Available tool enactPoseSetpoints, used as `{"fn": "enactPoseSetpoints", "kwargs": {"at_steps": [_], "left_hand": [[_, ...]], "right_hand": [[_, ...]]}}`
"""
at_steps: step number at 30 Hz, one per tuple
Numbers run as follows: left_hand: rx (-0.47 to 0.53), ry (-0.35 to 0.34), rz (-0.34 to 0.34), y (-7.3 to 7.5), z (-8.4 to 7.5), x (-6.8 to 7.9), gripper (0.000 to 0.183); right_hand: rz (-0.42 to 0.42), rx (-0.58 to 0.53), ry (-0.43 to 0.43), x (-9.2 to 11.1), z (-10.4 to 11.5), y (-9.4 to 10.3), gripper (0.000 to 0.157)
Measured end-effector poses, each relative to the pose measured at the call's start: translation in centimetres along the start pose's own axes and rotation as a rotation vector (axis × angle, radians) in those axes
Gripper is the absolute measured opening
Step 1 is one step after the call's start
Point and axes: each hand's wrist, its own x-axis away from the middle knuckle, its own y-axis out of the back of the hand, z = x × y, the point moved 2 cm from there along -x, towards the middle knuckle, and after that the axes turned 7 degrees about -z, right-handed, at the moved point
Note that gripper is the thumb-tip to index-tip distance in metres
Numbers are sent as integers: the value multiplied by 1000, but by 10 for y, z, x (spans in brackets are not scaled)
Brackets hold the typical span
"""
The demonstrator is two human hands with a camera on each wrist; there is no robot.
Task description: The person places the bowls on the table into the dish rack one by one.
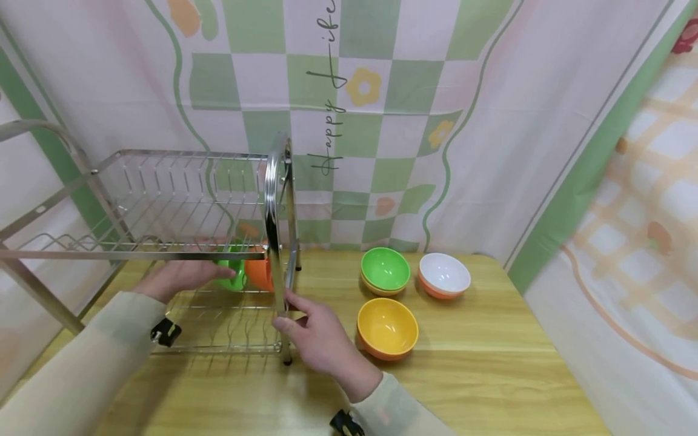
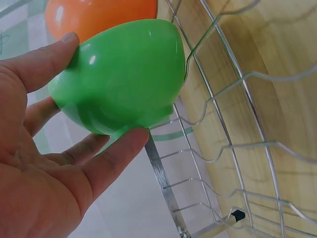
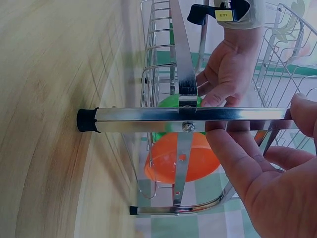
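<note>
Low in the rack, near its right end, I've got the green bowl between thumb and fingers of my left hand, just beside the orange bowl. My right hand pinches the rack's near right leg. Placing looks like the step; next calls for seating the bowl steadily, then letting go. More bowls sit right of the rack, on the table.

- My left arm reaches from the near left; my left hand is the farther one, fingers spread in a grip.
- My right arm comes from the near right; my right hand grips too, fingers pointing left.
</note>
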Motion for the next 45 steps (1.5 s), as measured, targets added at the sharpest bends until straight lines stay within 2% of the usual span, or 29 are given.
{"fn": "enactPoseSetpoints", "kwargs": {"at_steps": [7, 14, 17, 24, 32, 40, 45], "left_hand": [[6, 31, 50, -4, -5, -3, 85], [-10, 22, 54, -5, -5, -5, 86], [-13, 5, 39, -6, -5, -4, 87], [-107, -23, -6, -9, -4, -4, 88], [-160, -56, -24, -10, -6, -2, 84], [-117, 6, -8, -9, -4, 2, 88], [-102, -8, -58, -6, -5, 10, 93]], "right_hand": [[-1, 0, 1, 0, -1, 0, 61], [-4, -5, -6, 0, -1, 0, 61], [-3, -7, -3, 0, -1, 0, 61], [-2, -1, -7, 0, 0, 1, 61], [-2, -15, -10, 1, 0, 1, 62], [0, -23, -17, 0, 0, 1, 61], [1, -39, -14, 0, 1, 1, 61]]}}
